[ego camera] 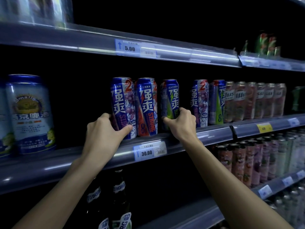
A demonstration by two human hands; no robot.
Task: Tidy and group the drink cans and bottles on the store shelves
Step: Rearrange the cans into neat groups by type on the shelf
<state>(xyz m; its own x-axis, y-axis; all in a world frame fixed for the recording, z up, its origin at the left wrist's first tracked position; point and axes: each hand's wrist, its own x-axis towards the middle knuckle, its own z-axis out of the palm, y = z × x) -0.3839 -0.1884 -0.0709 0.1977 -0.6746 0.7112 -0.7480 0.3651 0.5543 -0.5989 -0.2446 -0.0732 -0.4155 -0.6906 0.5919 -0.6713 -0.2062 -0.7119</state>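
On the middle shelf (214, 134) stand tall blue cans. My left hand (104, 129) grips the base of a blue can with a purple grape print (123, 100). An upright blue-and-orange can (146, 106) touches it on the right. My right hand (181, 123) grips the lower part of a blue can with a green lightning stripe (170, 98), set a little apart. Further right stand another purple-print can (199, 103) and another green-stripe can (217, 101), side by side.
Large pale-blue beer cans (29, 113) stand at the far left. Several pinkish cans (255, 100) fill the shelf's right end. Dark bottles (118, 195) sit on the shelf below, with rows of pink and pale cans (257, 162) to the right. Green cans (267, 43) stand top right.
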